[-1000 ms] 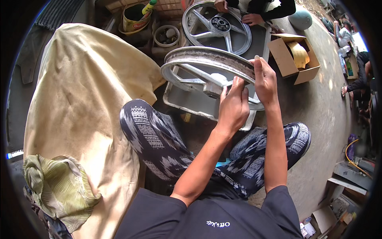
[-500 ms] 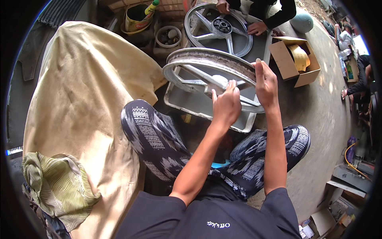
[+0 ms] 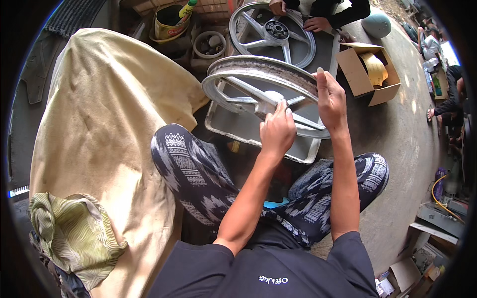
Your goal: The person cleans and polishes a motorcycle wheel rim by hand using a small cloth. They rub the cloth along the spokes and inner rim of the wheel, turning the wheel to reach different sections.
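A spoked metal motorcycle wheel rim (image 3: 226, 84) hangs tilted in front of me, above a shallow grey tray (image 3: 228, 131) with a pale edge. My right hand (image 3: 330, 102) grips the wheel's right side, thumb up along the rim. At the hub and spokes, my left hand (image 3: 278, 131) has its fingers drawn together against the metal; anything small under its fingertips is hidden. Dark grime coats the inside of the rim's outer band. Past it, a second spoked wheel (image 3: 285, 49) leans over the tray, steadied by another person's hands (image 3: 318, 24).
A beige sheet (image 3: 109, 109) covers something large at my left, with a green striped cloth (image 3: 82, 233) on it. Buckets (image 3: 209, 44) stand at the back. An open cardboard box (image 3: 355, 69) holding yellow sheets sits at the right. Another person is at far right.
My left fingers have closed in and slid slightly left and down across the hub area. The wheel has shifted up a little. The other person's right-side hand has moved left along the far wheel.
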`<state>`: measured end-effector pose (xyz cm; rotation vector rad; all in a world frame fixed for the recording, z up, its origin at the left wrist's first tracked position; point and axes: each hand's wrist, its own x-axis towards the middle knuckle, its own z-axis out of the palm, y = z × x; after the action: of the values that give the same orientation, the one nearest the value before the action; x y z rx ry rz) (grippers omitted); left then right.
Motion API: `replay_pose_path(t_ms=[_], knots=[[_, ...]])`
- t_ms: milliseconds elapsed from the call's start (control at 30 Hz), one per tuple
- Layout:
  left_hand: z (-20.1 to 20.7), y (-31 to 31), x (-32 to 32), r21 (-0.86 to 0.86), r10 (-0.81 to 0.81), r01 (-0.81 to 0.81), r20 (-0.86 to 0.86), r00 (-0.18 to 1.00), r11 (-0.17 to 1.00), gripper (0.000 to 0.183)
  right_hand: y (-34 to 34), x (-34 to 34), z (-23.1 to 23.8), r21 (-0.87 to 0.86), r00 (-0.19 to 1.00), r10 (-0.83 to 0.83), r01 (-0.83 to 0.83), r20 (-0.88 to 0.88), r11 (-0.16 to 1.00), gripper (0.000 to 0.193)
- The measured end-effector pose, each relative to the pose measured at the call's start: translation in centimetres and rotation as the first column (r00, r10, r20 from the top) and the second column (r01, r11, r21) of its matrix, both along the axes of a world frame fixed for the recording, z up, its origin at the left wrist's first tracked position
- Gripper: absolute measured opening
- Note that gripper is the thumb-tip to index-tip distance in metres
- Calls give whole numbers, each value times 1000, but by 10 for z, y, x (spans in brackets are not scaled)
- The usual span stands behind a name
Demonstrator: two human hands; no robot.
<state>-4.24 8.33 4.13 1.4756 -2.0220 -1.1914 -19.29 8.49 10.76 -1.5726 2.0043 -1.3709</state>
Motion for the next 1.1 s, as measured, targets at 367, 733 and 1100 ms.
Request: replay_pose_path(t_ms=[367,733,1100], knots=[[15,10,4,46,-13,21,-171,985,999,52,8,2,2,24,1000,-13,13,7,1000,47],[23,-3,-1,176,46,-50,26,999,983,51,8,6,5,49,1000,-28,29,-5,998,45],[19,-6,5,129,10,-1,-62,998,992,50,5,6,8,19,999,-34,34,2,999,45]])
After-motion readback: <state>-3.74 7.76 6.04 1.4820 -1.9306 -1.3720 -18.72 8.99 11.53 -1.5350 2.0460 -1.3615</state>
